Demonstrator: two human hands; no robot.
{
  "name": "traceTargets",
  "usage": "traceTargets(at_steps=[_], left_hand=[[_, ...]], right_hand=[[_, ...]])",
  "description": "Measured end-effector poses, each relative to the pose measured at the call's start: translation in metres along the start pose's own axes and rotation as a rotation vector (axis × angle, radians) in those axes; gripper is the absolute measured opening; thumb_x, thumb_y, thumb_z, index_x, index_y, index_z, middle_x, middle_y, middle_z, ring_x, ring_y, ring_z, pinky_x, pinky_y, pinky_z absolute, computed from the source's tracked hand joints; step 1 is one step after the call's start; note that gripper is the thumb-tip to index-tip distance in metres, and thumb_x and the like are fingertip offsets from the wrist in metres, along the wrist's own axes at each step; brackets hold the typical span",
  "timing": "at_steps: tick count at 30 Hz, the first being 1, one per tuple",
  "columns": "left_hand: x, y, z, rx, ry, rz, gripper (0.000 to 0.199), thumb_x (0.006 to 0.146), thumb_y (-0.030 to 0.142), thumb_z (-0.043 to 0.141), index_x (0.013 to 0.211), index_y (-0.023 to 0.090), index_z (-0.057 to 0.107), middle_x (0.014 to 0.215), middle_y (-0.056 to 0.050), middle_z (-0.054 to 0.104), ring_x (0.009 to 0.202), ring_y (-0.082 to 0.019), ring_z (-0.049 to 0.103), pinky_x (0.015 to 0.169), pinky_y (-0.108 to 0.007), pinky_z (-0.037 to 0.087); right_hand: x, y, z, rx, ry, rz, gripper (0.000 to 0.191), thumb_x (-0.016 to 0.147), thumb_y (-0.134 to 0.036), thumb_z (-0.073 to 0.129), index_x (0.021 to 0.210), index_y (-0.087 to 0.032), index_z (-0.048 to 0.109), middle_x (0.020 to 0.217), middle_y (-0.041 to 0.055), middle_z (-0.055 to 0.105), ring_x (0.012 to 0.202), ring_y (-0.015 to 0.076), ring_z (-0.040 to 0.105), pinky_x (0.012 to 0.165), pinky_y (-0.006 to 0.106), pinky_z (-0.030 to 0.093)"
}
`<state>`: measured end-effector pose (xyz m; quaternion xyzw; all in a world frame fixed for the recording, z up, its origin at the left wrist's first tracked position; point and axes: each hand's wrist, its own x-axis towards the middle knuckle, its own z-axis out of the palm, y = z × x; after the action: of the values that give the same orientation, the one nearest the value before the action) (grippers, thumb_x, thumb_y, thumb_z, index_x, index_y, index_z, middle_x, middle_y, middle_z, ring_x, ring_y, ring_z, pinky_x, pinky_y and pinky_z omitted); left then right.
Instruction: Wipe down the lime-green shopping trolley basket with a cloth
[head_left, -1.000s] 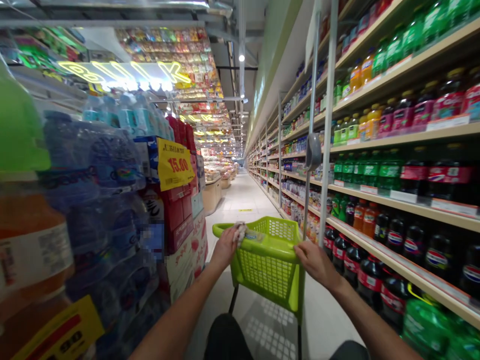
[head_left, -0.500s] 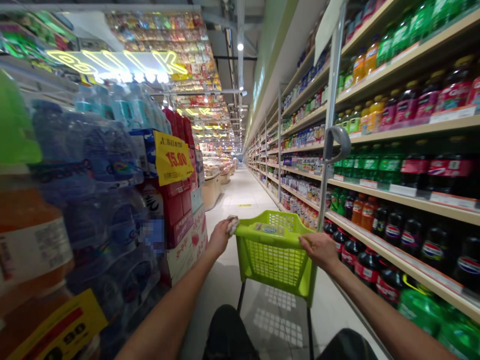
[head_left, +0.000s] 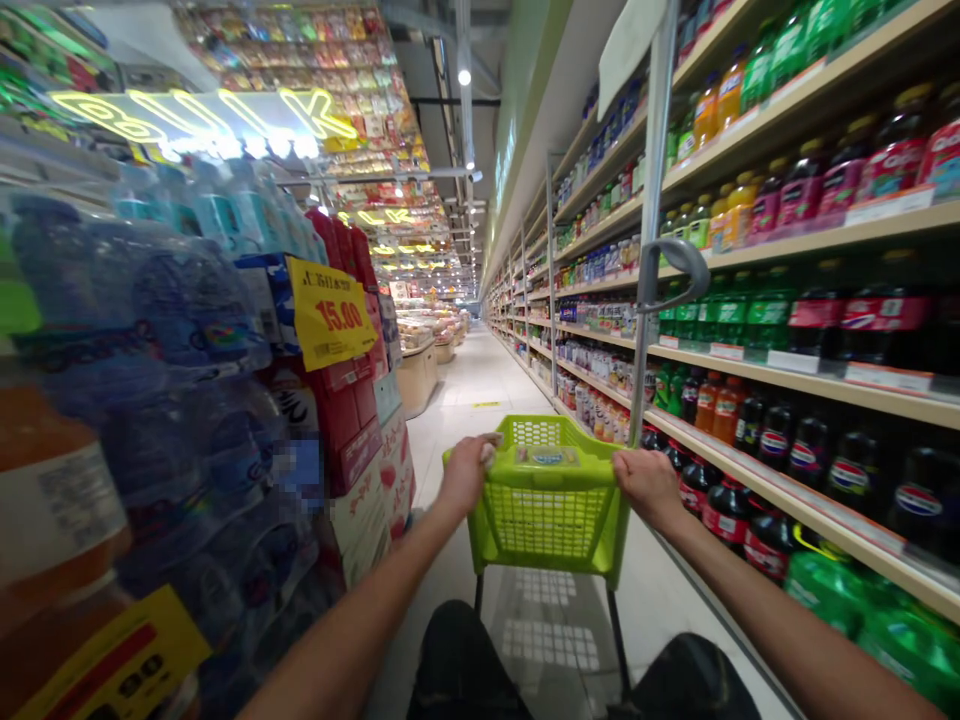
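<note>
A lime-green plastic shopping cart [head_left: 551, 535] stands in front of my knees, its mesh basket on dark legs. My left hand [head_left: 463, 478] is closed around the left end of the handle. A crumpled whitish thing, perhaps a tissue [head_left: 489, 453], shows between that hand and the cart. At the opposite end, my right hand [head_left: 651, 486] is wrapped in a fist round the handle's right side. A small printed label [head_left: 547, 457] lies on top of the handle panel between both hands. The basket's inside is mostly hidden.
Shelves of soda bottles [head_left: 776, 440] line the right side, with a grey curved hook [head_left: 679, 275] jutting from their upright post. Wrapped water bottles [head_left: 187, 330] and stacked cartons [head_left: 360, 430] crowd the left, bearing a yellow price sign [head_left: 331, 314]. A pale tiled aisle [head_left: 495, 370] runs ahead.
The cart has swung to sit squarer in front of me. My left hand has shifted from the cart's corner onto the handle, and my right fist has closed more. The surroundings have slid slightly left.
</note>
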<state>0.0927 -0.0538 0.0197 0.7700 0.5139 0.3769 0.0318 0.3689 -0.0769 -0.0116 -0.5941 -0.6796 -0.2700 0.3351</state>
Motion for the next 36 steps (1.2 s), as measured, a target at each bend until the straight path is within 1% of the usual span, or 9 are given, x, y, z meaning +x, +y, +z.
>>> traceTargets(at_steps=[3, 5, 12, 16, 20, 26, 28, 31, 36], left_hand=[[-0.01, 0.028, 0.032, 0.067, 0.174, 0.21, 0.034, 0.08, 0.011, 0.035, 0.106, 0.017, 0.057, 0.114, -0.008, 0.056, 0.111, -0.019, 0.046, 0.1, -0.041, 0.032], [-0.011, 0.028, 0.037, 0.134, 0.195, 0.283, 0.032, 0.082, 0.014, 0.036, 0.108, 0.016, 0.055, 0.117, -0.01, 0.055, 0.113, -0.02, 0.045, 0.1, -0.041, 0.032], [-0.012, -0.022, -0.006, 0.218, 0.142, 0.191, 0.026, 0.084, 0.024, 0.038, 0.102, 0.019, 0.055, 0.104, -0.006, 0.06, 0.099, -0.019, 0.053, 0.09, -0.039, 0.04], [-0.009, 0.012, 0.022, 0.157, 0.14, 0.11, 0.028, 0.083, 0.017, 0.035, 0.105, 0.016, 0.053, 0.106, -0.009, 0.057, 0.098, -0.019, 0.053, 0.088, -0.037, 0.043], [-0.007, 0.036, 0.041, 0.112, 0.04, 0.278, 0.034, 0.082, 0.014, 0.035, 0.113, 0.017, 0.049, 0.116, -0.007, 0.054, 0.108, -0.019, 0.047, 0.096, -0.037, 0.037], [-0.012, -0.028, 0.001, 0.174, 0.123, 0.116, 0.04, 0.074, 0.007, 0.037, 0.11, 0.018, 0.052, 0.113, -0.005, 0.056, 0.11, -0.024, 0.046, 0.099, -0.042, 0.034], [-0.01, -0.035, -0.003, 0.183, 0.145, 0.055, 0.043, 0.073, 0.006, 0.037, 0.111, 0.019, 0.051, 0.114, -0.006, 0.055, 0.11, -0.023, 0.046, 0.098, -0.043, 0.035], [-0.003, -0.004, 0.018, 0.164, 0.102, 0.075, 0.043, 0.074, 0.005, 0.036, 0.114, 0.016, 0.049, 0.12, -0.008, 0.052, 0.113, -0.02, 0.044, 0.1, -0.039, 0.034], [0.006, 0.052, 0.052, 0.145, -0.012, 0.372, 0.036, 0.082, 0.011, 0.035, 0.114, 0.016, 0.051, 0.121, -0.01, 0.052, 0.112, -0.02, 0.044, 0.099, -0.038, 0.035]], right_hand=[[0.006, -0.003, 0.008, -0.008, 0.003, 0.02, 0.039, 0.085, -0.025, 0.031, 0.055, -0.018, 0.056, 0.058, 0.0046, 0.061, 0.059, 0.0158, 0.051, 0.064, 0.029, 0.025], [0.008, -0.003, 0.013, 0.015, 0.025, 0.009, 0.04, 0.086, -0.025, 0.031, 0.055, -0.019, 0.056, 0.058, 0.0039, 0.061, 0.06, 0.0157, 0.051, 0.064, 0.029, 0.025], [0.007, -0.008, 0.019, 0.021, 0.065, 0.03, 0.038, 0.085, -0.026, 0.033, 0.056, -0.019, 0.055, 0.059, 0.0028, 0.061, 0.063, 0.0163, 0.05, 0.067, 0.029, 0.025], [0.006, -0.02, 0.018, -0.002, 0.106, 0.104, 0.037, 0.085, -0.025, 0.034, 0.055, -0.019, 0.056, 0.058, 0.0034, 0.06, 0.063, 0.0168, 0.049, 0.069, 0.031, 0.025], [0.005, -0.02, 0.015, -0.011, 0.108, 0.076, 0.038, 0.086, -0.025, 0.033, 0.056, -0.019, 0.055, 0.058, 0.0032, 0.06, 0.063, 0.017, 0.049, 0.07, 0.031, 0.026], [0.006, -0.017, 0.012, 0.009, 0.103, 0.074, 0.036, 0.085, -0.023, 0.034, 0.056, -0.019, 0.055, 0.06, 0.0035, 0.062, 0.064, 0.0175, 0.049, 0.07, 0.031, 0.026], [0.006, -0.019, 0.013, 0.022, 0.099, 0.085, 0.036, 0.085, -0.025, 0.035, 0.056, -0.019, 0.055, 0.06, 0.0034, 0.062, 0.064, 0.0175, 0.049, 0.071, 0.032, 0.026], [0.005, -0.02, 0.014, 0.04, 0.096, 0.079, 0.037, 0.086, -0.026, 0.033, 0.057, -0.019, 0.055, 0.059, 0.003, 0.06, 0.065, 0.0178, 0.049, 0.071, 0.032, 0.026], [0.004, -0.008, 0.017, 0.071, 0.073, 0.042, 0.038, 0.088, -0.027, 0.031, 0.06, -0.019, 0.055, 0.063, 0.0031, 0.061, 0.069, 0.018, 0.05, 0.071, 0.031, 0.026]])
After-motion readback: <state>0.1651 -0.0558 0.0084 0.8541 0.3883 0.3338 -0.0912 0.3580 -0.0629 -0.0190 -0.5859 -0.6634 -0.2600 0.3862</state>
